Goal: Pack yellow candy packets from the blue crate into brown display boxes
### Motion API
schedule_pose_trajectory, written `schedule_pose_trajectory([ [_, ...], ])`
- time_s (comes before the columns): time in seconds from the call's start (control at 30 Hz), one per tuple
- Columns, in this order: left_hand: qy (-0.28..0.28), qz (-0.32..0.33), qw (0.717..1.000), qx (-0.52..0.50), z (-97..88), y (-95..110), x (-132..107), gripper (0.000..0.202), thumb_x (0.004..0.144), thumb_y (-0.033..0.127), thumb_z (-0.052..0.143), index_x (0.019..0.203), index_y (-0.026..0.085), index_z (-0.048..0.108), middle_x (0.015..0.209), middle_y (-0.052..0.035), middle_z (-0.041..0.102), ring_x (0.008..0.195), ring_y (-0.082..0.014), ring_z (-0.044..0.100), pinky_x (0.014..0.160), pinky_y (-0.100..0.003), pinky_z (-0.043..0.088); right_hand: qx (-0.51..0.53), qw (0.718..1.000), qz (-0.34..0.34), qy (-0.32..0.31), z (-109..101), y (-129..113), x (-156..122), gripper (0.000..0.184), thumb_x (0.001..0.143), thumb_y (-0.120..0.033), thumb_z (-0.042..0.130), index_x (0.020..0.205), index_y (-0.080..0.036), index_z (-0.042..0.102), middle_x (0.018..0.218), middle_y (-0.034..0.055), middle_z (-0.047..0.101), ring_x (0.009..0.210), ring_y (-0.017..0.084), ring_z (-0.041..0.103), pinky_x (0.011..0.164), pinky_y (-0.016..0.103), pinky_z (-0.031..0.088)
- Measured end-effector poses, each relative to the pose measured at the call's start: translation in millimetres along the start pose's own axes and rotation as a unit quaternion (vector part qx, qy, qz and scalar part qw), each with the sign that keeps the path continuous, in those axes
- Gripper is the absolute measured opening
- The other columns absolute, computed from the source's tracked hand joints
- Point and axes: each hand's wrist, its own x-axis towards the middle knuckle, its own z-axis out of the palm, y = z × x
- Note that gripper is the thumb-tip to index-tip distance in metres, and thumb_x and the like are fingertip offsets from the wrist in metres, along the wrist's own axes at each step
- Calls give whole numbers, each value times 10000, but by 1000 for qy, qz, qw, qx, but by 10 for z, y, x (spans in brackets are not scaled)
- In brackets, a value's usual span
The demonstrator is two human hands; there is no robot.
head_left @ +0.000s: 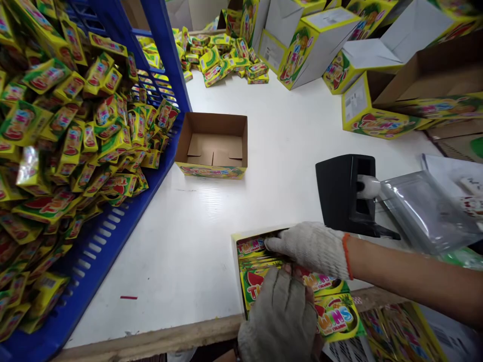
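Both my hands wear knitted gloves and work on a yellow-green candy box [339, 317] at the table's near edge. My right hand [309, 247] lies across the top of the box, fingers pressing down on the packets [251, 247] packed inside. My left hand [281, 314] sits at the near side of the box, fingers curled onto the packets. An empty open carton [213, 146] with a brown inside stands in the middle of the white table [188, 236].
A blue plastic crate [101, 246] heaped with yellow-green candy packets fills the left. A black tape dispenser [345, 193] and clear plastic bags [426, 211] lie right. Folded cartons [313, 45] and loose packets [222, 60] crowd the far edge.
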Motion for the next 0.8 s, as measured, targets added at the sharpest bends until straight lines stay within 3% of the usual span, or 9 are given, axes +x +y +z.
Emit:
schedule_pose_trajectory([
  [0.13,6,-5,1000,0,-71,-19,33,454,955,455,446,1140,125,698,1251,-119,694,1172,-287,612,1033,-450,480,11,1000,1,25,31,56,-65,410,858,-196,573,1251,-301,624,893,97,732,782,281,713,565,294,431],
  [0.33,1,9,1000,3,-73,-38,46,439,967,441,434,1153,144,699,1263,-103,692,1155,-284,618,1032,-455,471,11,999,28,-21,-75,-60,65,399,916,-196,508,1295,-286,593,1002,137,738,897,344,721,642,380,512],
  [0.5,-17,27,999,-4,-87,-94,39,468,965,485,446,1195,144,670,1304,-92,667,1219,-289,577,1055,-448,452,29,999,30,-31,-112,-71,38,434,901,-156,524,1306,-294,593,1104,153,721,950,348,708,675,398,511],
  [0.57,-18,26,999,-10,-100,-97,47,467,961,494,459,1190,146,670,1291,-82,673,1211,-279,581,1062,-437,451,61,997,43,-9,-51,-22,3,414,867,-129,548,1236,-293,637,1050,124,734,914,310,708,679,364,491],
  [0.63,-23,14,999,-18,-112,-85,59,462,957,493,466,1174,142,675,1275,-84,679,1186,-273,597,1072,-438,448,106,989,99,8,24,31,-6,301,867,-142,545,1090,-273,699,977,93,741,842,260,704,661,323,471],
  [0.73,-15,-3,1000,-24,-137,-64,77,454,956,489,461,1146,140,680,1242,-87,690,1170,-273,609,1073,-445,451,161,971,179,-5,77,69,11,222,916,-234,510,918,-221,732,863,83,737,713,215,682,593,291,446],
  [0.8,2,-4,1000,-25,-162,-65,86,443,948,491,469,1124,145,683,1214,-84,698,1169,-273,608,1065,-440,460,167,967,191,-15,42,60,-6,239,913,-237,511,841,-191,734,798,93,726,658,210,669,554,286,424],
])
